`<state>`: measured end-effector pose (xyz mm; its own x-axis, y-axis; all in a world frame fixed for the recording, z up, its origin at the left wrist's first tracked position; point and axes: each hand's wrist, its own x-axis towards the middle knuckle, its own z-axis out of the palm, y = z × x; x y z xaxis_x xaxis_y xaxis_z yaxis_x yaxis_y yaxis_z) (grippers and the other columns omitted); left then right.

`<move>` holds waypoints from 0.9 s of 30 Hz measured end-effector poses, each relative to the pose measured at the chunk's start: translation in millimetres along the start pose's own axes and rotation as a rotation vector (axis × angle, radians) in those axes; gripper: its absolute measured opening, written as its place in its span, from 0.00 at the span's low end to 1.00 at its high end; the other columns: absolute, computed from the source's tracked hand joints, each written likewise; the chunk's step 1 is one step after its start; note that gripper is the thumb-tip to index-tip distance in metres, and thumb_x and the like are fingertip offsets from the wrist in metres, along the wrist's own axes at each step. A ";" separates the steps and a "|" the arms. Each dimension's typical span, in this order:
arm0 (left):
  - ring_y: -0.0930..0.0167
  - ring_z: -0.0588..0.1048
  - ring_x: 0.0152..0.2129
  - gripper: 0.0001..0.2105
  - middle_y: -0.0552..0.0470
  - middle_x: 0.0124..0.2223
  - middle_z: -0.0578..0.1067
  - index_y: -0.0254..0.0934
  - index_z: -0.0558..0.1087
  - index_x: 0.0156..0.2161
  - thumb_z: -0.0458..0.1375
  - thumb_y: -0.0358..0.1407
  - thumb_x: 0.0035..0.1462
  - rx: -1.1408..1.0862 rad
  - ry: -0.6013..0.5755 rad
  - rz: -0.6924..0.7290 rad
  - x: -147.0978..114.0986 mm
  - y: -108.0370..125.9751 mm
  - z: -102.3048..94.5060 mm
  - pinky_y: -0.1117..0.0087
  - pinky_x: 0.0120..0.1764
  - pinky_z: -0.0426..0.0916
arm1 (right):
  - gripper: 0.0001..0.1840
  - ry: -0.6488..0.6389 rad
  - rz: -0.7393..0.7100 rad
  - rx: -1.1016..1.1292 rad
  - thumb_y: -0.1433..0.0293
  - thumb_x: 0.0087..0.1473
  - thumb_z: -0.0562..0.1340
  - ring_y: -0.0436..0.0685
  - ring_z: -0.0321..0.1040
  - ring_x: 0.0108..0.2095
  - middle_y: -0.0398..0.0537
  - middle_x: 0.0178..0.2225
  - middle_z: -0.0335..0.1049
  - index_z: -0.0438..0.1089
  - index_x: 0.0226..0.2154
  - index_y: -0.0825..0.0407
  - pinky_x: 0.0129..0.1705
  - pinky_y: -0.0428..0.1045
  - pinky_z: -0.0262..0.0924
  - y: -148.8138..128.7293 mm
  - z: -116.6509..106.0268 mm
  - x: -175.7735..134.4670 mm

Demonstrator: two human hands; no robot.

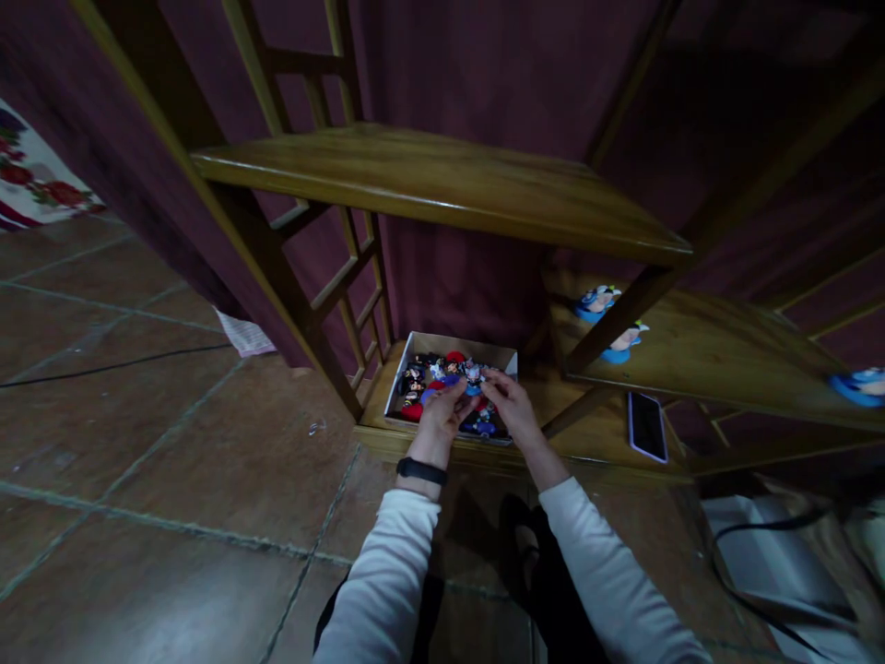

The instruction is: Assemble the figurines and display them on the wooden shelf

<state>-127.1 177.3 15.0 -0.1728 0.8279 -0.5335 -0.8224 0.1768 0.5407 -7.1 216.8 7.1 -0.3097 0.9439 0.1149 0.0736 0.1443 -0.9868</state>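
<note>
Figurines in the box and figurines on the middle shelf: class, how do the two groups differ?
The figurines in the box are many, heaped together in mixed red, black and blue; the figurines on the middle shelf are few, spaced apart, mostly blue. Both hands, left hand and right hand, reach the boxed ones; the shelf ones lie untouched. Both groups are small toys.

Open shallow cardboard box (508,354) of small colourful figurines (423,380) on the lowest wooden shelf.
</note>
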 end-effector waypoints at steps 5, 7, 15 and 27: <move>0.74 0.74 0.23 0.05 0.51 0.25 0.74 0.32 0.69 0.26 0.62 0.25 0.46 0.006 -0.004 -0.058 0.8 -2.8 -0.3 0.70 0.33 0.73 | 0.20 0.001 0.158 0.119 0.59 0.41 0.64 0.55 0.68 0.38 0.47 0.38 0.73 0.71 0.38 0.52 0.43 0.52 0.62 4.6 -3.9 -0.2; 0.74 0.75 0.24 0.04 0.51 0.26 0.74 0.32 0.69 0.27 0.61 0.25 0.47 0.021 -0.003 -0.076 0.9 -3.7 -2.0 0.70 0.33 0.73 | 0.20 0.007 0.191 0.178 0.59 0.38 0.66 0.55 0.68 0.36 0.46 0.36 0.74 0.72 0.35 0.53 0.42 0.51 0.61 5.7 -4.5 -0.7; 0.74 0.73 0.21 0.03 0.51 0.22 0.73 0.31 0.70 0.28 0.61 0.25 0.48 0.065 0.042 -0.111 6.6 -8.2 -11.4 0.74 0.29 0.72 | 0.20 0.022 0.297 0.383 0.62 0.31 0.70 0.53 0.68 0.31 0.45 0.31 0.74 0.73 0.31 0.53 0.38 0.49 0.61 18.3 0.4 -6.6; 0.73 0.75 0.22 0.10 0.50 0.27 0.76 0.33 0.69 0.39 0.60 0.28 0.49 0.200 -0.062 0.063 -46.5 -30.8 -20.3 0.71 0.32 0.72 | 0.19 0.016 0.315 0.572 0.65 0.34 0.70 0.57 0.70 0.39 0.49 0.37 0.74 0.73 0.34 0.52 0.45 0.53 0.61 0.6 -15.8 -64.9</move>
<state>-104.7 122.6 9.9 -0.1816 0.8707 -0.4571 -0.6860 0.2209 0.6933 28.0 160.3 0.9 -0.3414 0.9201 -0.1919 -0.3590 -0.3163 -0.8781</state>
